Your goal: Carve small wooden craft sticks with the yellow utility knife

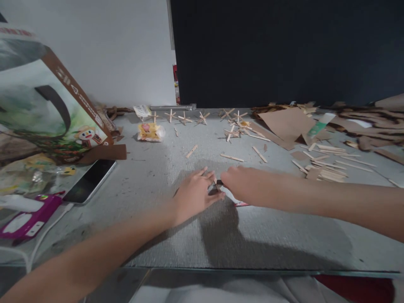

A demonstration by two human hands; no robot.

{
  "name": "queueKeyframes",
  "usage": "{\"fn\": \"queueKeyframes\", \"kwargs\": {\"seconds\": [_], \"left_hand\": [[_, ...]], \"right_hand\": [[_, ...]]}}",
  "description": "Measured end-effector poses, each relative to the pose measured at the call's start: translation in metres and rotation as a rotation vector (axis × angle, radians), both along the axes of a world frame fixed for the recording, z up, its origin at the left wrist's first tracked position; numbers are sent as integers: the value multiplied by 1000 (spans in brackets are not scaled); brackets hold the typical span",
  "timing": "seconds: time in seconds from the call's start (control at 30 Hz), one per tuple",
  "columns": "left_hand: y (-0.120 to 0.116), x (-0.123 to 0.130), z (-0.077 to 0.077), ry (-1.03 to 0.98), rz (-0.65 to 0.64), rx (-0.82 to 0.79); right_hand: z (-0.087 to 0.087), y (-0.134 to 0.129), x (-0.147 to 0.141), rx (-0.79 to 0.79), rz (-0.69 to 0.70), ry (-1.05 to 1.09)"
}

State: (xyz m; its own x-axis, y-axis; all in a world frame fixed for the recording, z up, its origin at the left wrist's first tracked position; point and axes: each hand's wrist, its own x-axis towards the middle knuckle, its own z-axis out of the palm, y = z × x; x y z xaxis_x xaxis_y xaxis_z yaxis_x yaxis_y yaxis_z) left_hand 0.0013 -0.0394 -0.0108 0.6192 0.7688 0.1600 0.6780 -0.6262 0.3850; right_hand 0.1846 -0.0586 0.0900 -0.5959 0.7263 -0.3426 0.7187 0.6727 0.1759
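Note:
My left hand [195, 191] rests on the grey table in the middle, its thumb and fingers pinching around a small wooden stick [216, 185], partly hidden by the fingers. Right beside it, my right hand [237, 181] is a closed fist around a dark object [219, 182], of which only a short end shows at the stick. Its kind is hidden. Under my right hand lies something with a red edge [242, 204], mostly covered. Just beyond the hands lie loose craft sticks, among them one flat stick [232, 158] and another slanted one [259, 154].
Several star-shaped stick pieces [203, 118] line the back of the table. More sticks [331, 174] are piled at right near brown cardboard [285, 122]. A yellow packet [149, 132], a phone [90, 182], a purple device [33, 216] and a large box [53, 97] stand left.

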Motion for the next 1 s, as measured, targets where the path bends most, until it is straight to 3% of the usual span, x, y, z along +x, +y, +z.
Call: {"fn": "queueKeyframes", "kwargs": {"seconds": [0.17, 0.33, 0.5, 0.67, 0.83, 1.0], "left_hand": [[-1, 0, -4, -16, -1, 9], [1, 0, -4, 11, -15, 31], [2, 1, 1, 70, -16, 18], [0, 3, 5, 126, -13, 37], [-1, 2, 6, 144, -26, 32], [-1, 3, 5, 122, -18, 44]], "right_hand": [[2, -8, -6, -27, -38, -53], [-16, 15, 10, -33, -36, 40], [-11, 32, 13, -168, -41, 71], [-6, 18, 5, -150, -148, 66], [-9, -3, 0, -37, -104, 27], [-21, -2, 5, -30, -103, 54]]}}
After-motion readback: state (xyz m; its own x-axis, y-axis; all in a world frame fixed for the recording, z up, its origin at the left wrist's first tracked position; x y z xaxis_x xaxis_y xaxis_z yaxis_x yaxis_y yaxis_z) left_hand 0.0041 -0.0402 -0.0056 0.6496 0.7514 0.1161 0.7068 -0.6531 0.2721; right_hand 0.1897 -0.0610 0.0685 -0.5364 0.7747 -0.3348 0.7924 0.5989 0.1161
